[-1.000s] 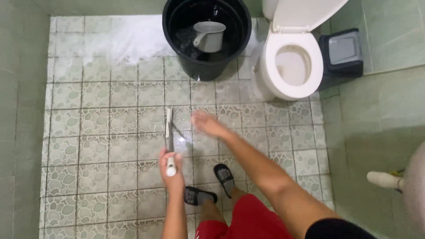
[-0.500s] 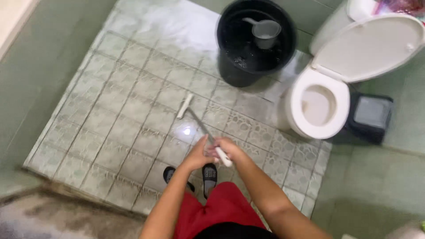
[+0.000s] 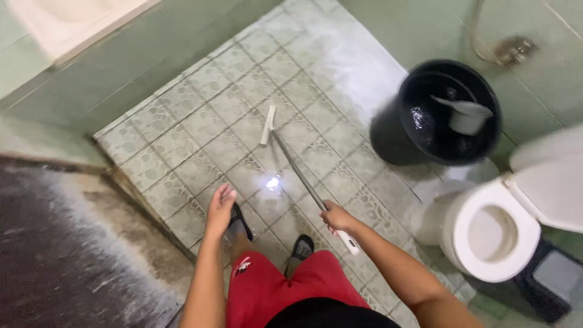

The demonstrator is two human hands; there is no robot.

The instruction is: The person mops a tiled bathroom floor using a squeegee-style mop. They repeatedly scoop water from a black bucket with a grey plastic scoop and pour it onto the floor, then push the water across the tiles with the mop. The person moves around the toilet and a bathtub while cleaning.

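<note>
Squeegee (image 3: 285,155) is lying slanted across the wet tiled floor (image 3: 200,115), its white blade resting on the tiles left of the black bucket (image 3: 425,130). Right hand (image 3: 337,217) is gripping the handle near its white end, fingers wrapped around it. Left hand (image 3: 220,206) is hanging free with fingers loosely spread, holding nothing, above one sandalled foot (image 3: 238,222).

We see a black bucket (image 3: 450,114) with a grey dipper (image 3: 466,115) inside, standing near a white toilet (image 3: 495,231), seat lid up. A dark bin (image 3: 554,284) sits just beside the toilet. Green patterned floor tiles (image 3: 200,115) look wet. Dark sandals (image 3: 302,248) on feet.
</note>
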